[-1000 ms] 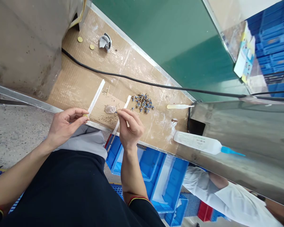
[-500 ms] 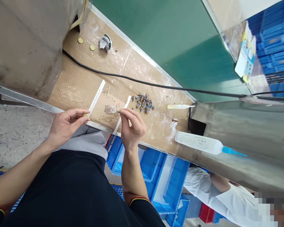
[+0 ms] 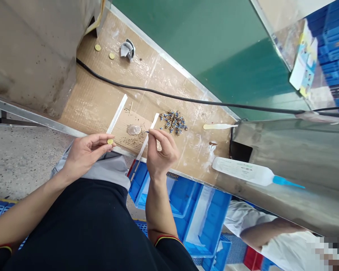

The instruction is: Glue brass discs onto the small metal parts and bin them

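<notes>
we ran just the one camera, worn on the person's head, so it looked forward and down from up there, pretty close over the left hand [image 3: 86,152] and right hand [image 3: 161,154], with the cardboard-topped bench [image 3: 84,101] and floor [image 3: 22,158] in frame too.

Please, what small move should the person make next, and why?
Probably bring the right hand with its thin pin toward the small yellow disc in the left hand, because the pin's tip points that way and the two hands are still apart.

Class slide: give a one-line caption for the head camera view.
Left hand holds a yellow disc; right hand pinches a thin pin over cardboard.
</notes>
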Available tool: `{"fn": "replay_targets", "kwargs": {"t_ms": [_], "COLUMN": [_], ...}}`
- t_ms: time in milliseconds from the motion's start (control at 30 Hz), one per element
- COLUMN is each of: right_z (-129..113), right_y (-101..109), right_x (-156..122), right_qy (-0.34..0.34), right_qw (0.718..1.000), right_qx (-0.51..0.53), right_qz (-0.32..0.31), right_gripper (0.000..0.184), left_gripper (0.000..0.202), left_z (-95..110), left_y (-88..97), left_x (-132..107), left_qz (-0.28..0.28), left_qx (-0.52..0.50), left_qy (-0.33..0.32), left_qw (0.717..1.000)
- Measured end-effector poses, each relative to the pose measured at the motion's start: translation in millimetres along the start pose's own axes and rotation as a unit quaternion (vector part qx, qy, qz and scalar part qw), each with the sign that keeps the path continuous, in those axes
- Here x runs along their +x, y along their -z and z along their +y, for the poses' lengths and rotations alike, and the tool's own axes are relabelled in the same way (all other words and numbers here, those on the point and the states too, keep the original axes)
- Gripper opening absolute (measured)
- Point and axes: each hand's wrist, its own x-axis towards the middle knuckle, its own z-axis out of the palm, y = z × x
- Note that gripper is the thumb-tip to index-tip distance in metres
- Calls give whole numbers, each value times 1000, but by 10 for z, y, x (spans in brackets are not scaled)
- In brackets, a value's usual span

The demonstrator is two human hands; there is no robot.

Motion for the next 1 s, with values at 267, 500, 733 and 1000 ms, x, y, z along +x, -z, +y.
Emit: {"fn": "replay_targets", "kwargs": {"t_ms": [267, 500, 733, 1000], "right_z": [-389, -499, -486, -473], "right_y": [75, 24, 35, 70], "right_x": [-211, -242, -262, -251], "right_qy": [-30, 1, 9, 70], "right_qw": [978, 973, 972, 973], "right_qx": [197, 212, 214, 195], "right_qz": [-56, -91, -93, -98], "right_gripper": [25, 31, 36, 46], "left_gripper": [34, 32, 31, 32], "left_z": [164, 186, 223, 178], "left_y": [-145, -192, -209, -205], "left_x": [-130, -169, -184, -220], "left_qz": [-49, -65, -60, -40], "left_qx": [69, 96, 109, 213], "left_qy": [-39, -92, -114, -210], "left_qw": [996, 989, 986, 953]}}
